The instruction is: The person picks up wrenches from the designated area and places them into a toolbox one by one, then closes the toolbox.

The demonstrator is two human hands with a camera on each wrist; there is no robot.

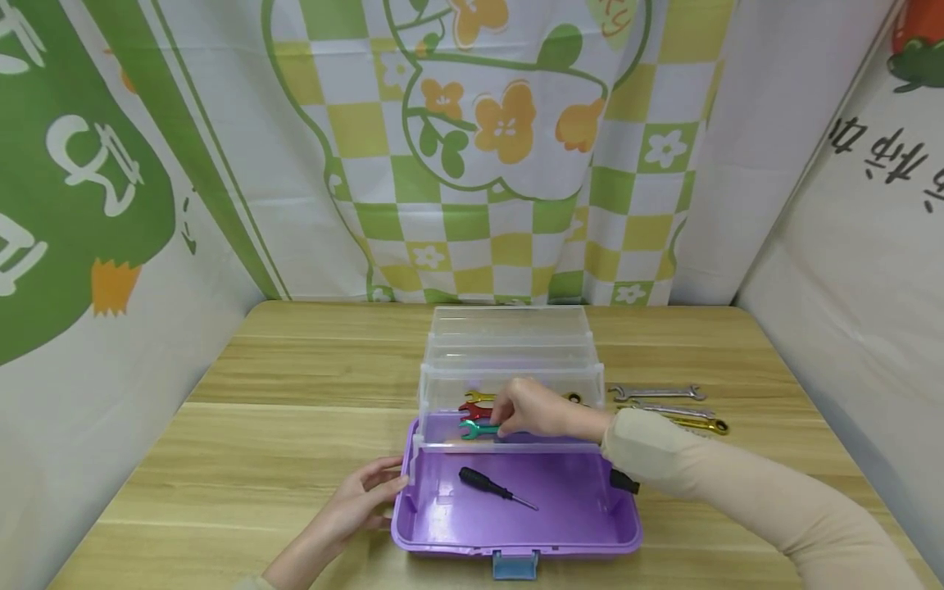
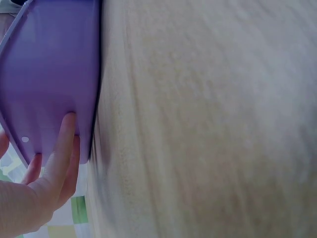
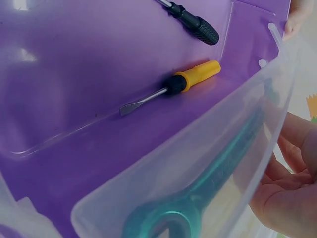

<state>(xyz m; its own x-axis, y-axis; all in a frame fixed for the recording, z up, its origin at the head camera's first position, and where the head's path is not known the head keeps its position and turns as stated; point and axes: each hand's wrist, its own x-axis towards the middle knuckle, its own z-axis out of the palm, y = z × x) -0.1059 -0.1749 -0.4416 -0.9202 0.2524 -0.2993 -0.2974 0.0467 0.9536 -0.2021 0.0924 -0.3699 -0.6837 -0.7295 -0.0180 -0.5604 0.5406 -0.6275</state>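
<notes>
A purple toolbox [image 1: 516, 524] stands with its stacked clear trays [image 1: 516, 328] raised behind the base. My left hand [image 1: 357, 500] rests its fairly straight fingers against the box's left outer wall, thumb at the rim. Inside the lowest clear tray, my right hand [image 1: 534, 410] pinches a green wrench [image 1: 475, 429]; through the clear wall the right wrist view shows its ring end. Beside it in the tray lie a red wrench [image 1: 472, 410] and a gold wrench [image 1: 479, 397]. In the base are a black screwdriver [image 1: 487, 483] and a yellow-handled screwdriver [image 3: 198, 75].
On the wooden table [image 1: 243, 434] right of the box lie silver wrenches [image 1: 656, 393] and a gold wrench [image 1: 701, 424], partly behind the right sleeve. A blue latch [image 1: 515, 565] hangs at the box's front. Printed curtains [image 1: 501, 221] close off the back and sides.
</notes>
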